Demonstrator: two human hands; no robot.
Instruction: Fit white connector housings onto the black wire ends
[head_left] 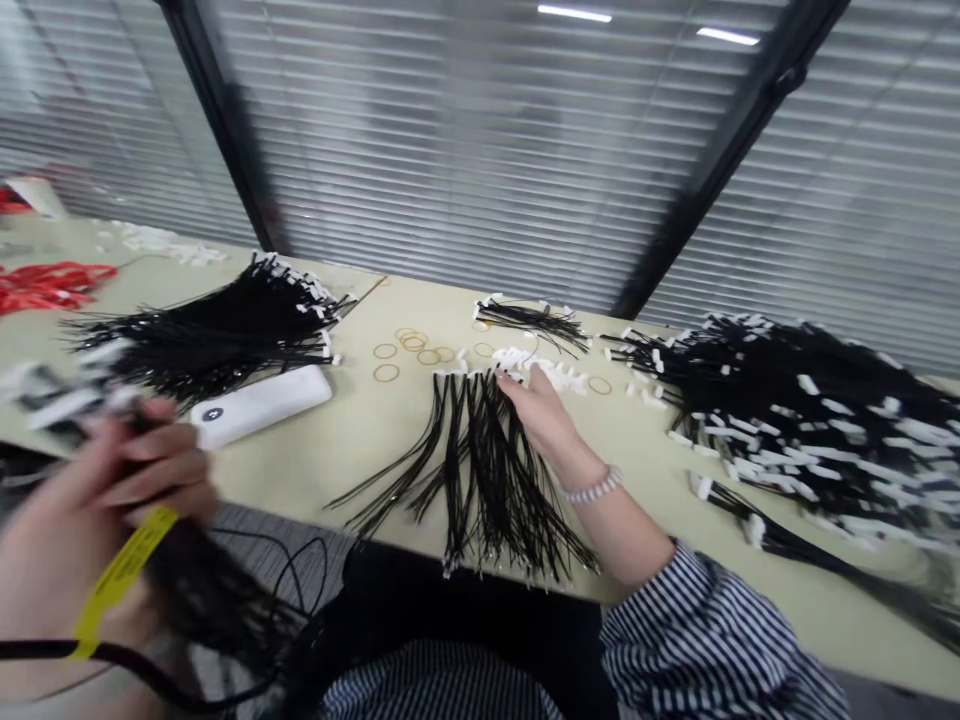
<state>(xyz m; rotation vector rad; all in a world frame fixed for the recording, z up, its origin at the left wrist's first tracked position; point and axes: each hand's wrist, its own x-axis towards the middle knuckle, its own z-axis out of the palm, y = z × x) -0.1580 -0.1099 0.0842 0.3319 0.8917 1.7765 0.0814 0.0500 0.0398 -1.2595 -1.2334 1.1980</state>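
Observation:
My left hand (154,470), close to the camera and blurred, is closed around a bundle of black cables (217,590) with white connectors at the top. A black cord with a yellow tag (124,575) crosses in front of that wrist. Over the table's middle, my right hand (536,405) has its thumb and fingers at the white connector ends of a row of black cables (480,460), and appears to pinch some of them. The loose ends of these cables fan toward the front edge. Part of the grip is hidden.
Rubber bands (420,345) and loose white connectors (559,375) lie behind the row. A white oblong device (262,405) and a cable pile (225,320) are at left, red straps (52,285) beyond. A large cable heap (795,390) covers the right. Blinds (465,150) stand behind.

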